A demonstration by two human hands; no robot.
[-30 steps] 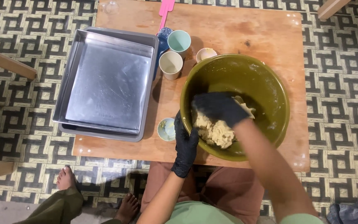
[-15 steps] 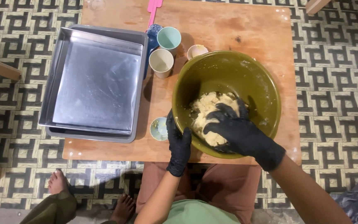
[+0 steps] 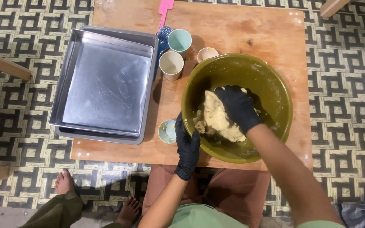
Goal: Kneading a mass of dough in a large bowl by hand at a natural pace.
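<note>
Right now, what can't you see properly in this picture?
Head view only:
- Dough: partly hidden under the right hand.
- Pink tool: top cut off by the frame edge.
- Small cup: partly behind the green bowl rim.
- Left hand fingers: tips hidden by the bowl.

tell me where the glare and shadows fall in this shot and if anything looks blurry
Head view: soft glare on the metal tray; the green bowl's left inner wall lies in shadow; the cups cast shadows on the table; the right hand on the dough looks sharp.
</note>
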